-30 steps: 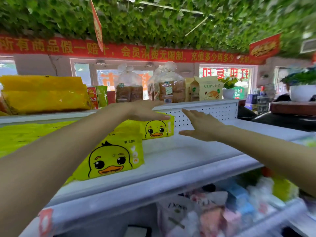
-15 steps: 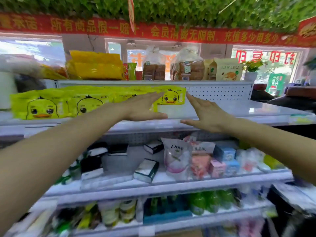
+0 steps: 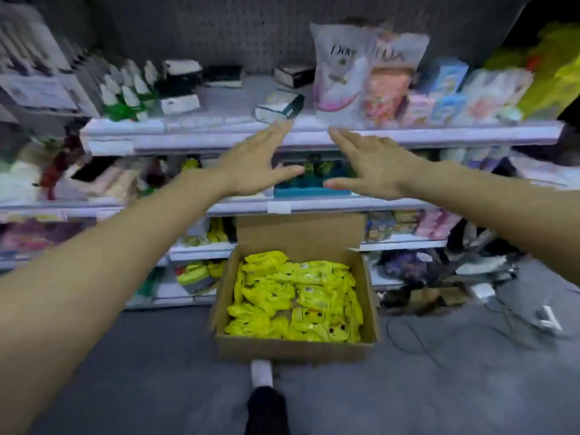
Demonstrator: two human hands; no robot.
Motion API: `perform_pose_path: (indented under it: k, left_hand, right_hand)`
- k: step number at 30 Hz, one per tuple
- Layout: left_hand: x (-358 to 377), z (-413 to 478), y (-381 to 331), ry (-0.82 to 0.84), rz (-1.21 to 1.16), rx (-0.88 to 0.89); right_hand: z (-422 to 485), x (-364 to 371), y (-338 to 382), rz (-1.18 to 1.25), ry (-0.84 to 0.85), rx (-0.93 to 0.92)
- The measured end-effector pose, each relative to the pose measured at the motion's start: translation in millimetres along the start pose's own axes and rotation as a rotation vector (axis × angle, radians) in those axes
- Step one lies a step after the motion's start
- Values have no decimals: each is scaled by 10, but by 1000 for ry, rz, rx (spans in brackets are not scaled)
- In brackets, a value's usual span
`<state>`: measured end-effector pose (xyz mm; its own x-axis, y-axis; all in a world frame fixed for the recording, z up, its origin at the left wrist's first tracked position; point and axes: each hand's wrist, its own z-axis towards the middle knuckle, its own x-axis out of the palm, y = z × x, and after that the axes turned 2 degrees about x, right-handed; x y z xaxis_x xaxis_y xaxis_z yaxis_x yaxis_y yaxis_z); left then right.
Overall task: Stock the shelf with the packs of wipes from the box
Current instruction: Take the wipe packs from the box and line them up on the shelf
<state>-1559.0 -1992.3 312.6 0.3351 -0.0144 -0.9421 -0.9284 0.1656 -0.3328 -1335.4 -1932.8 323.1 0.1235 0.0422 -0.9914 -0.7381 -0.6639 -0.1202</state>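
My left hand [image 3: 251, 161] and right hand [image 3: 373, 164] are both empty, held out flat with straight fingers, side by side but apart, in front of the shelf [image 3: 439, 133] edge. Below them, the open cardboard box [image 3: 295, 346] stands on the floor against the shelving, full of yellow packs of wipes [image 3: 295, 299] in a loose heap. Just right of my fingertips a Dove pouch [image 3: 339, 70] stands among blurred cartons.
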Motion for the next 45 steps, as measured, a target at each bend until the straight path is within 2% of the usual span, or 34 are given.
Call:
perform_pose_path:
  k: [7,11,16,19,22,26,28,32,34,41,45]
  left_hand:
    - [1434,-425,643,280,-122,-101]
    - [2126,-545,1064,330,-187,-201]
    - [2956,-822,1594,382,-432,-547]
    - [3239,-878,1865,426,-598,-646]
    - [3424,-842,2051,421,-645,-738]
    - [3782,-656,2216,292,-694,-814]
    - [3990,-550,2254,235,-732,-823]
    - [4410,-368,2254,212,-758,-836]
    - [4616,-306,2221,223,-782,-830]
    - [5177,-42,2020,83,-859,-819]
    - [5324,-34,1955,66,-869,-824]
  right_hand:
    - [43,1420,513,163,344,13]
    - [213,2175,682,267,460,51]
    - [335,3079,877,676,708,340]
    - [388,3586,985,827,777,487]
    - [468,4014,1081,887,818,592]
    - [603,4534,1167,1025,789,736]
    - [704,4761,1175,1150,736,865]
    - [929,5177,1088,1546,482,1249]
    - [1014,5357,1050,1711,402,1375]
    - [1213,5790,1000,2012,278,1554]
    - [1388,5906,979,2103,122,1657]
